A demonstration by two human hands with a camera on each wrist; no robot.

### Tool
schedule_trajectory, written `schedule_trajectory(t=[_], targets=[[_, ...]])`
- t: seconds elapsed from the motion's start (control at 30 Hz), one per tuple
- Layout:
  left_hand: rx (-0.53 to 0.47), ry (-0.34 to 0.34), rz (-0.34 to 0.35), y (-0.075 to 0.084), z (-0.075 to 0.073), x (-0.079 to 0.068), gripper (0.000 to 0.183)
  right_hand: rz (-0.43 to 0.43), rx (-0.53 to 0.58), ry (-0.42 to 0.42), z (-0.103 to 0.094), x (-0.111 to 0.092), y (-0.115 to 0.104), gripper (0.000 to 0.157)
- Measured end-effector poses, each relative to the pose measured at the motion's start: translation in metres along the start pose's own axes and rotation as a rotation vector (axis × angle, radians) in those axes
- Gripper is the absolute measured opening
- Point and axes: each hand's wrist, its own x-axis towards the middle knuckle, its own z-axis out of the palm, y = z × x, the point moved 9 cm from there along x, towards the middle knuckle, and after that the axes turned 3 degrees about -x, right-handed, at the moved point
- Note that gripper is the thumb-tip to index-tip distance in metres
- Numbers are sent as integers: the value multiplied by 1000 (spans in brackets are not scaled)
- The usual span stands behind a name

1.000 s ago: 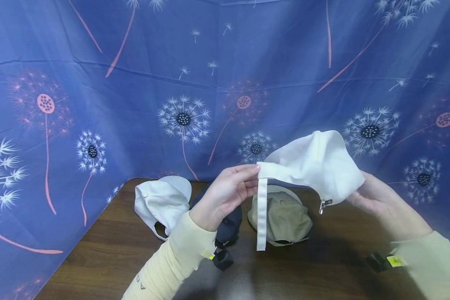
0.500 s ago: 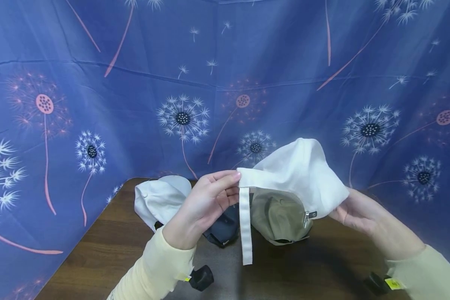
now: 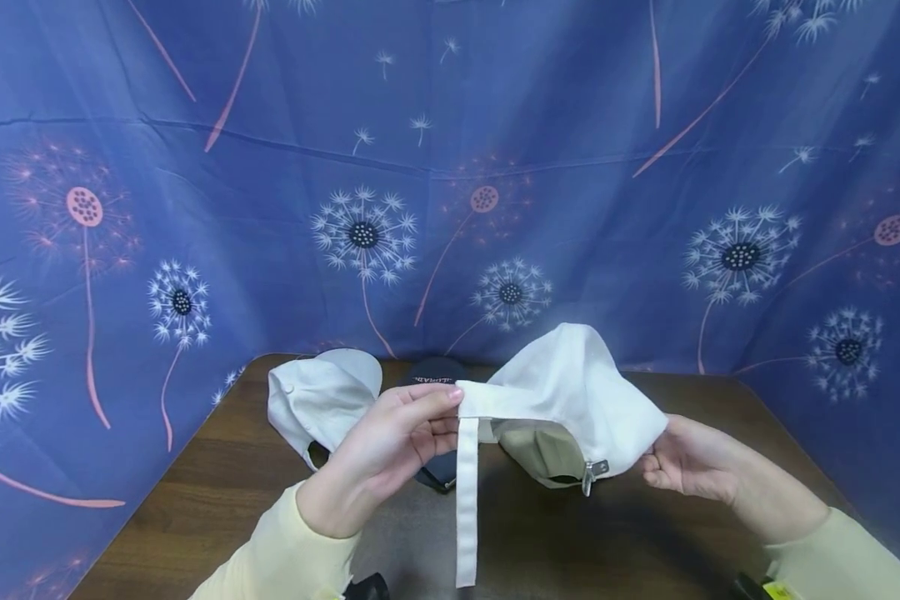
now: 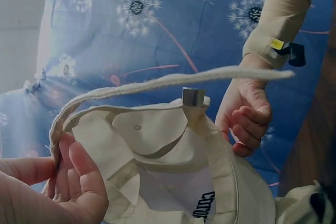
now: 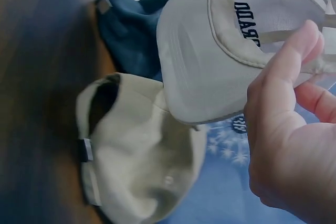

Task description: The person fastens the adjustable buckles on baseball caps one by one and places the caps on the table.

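A white baseball cap (image 3: 570, 375) is held up over the table between two hands, its rear opening facing me. My left hand (image 3: 390, 450) pinches the end of its back band, from which a loose strap (image 3: 467, 508) hangs straight down. On the other side of the opening dangles a metal buckle (image 3: 594, 473), with no strap through it. My right hand (image 3: 697, 462) grips the cap at its right side. Dark lettering (image 4: 203, 205) shows inside the cap in the left wrist view. The brim (image 5: 194, 72) appears in the right wrist view, beside the right hand's fingers.
Behind the held cap, a tan cap (image 3: 543, 454) lies partly hidden on the brown wooden table (image 3: 187, 517). A navy cap (image 3: 438, 371) sits left of it, and another white cap (image 3: 322, 404) at the far left. A blue dandelion-print curtain (image 3: 435, 108) surrounds the back and sides.
Both hands have moved the white cap left and down, nearer the table. It now covers more of the tan cap. Both hands have kept their hold.
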Motion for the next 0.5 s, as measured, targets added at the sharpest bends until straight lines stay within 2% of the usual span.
schedule_trajectory(t=[0.17, 0.37, 0.5], targets=[[-49, 5, -44, -11, -6, -5, 16, 85, -13, 36, -6, 4, 18, 38], [-89, -11, -53, -17, -9, -5, 19, 127, -26, 52, -11, 9, 30, 42], [-131, -3, -58, -22, -12, -1, 19, 139, -49, 83, -18, 13, 35, 39]])
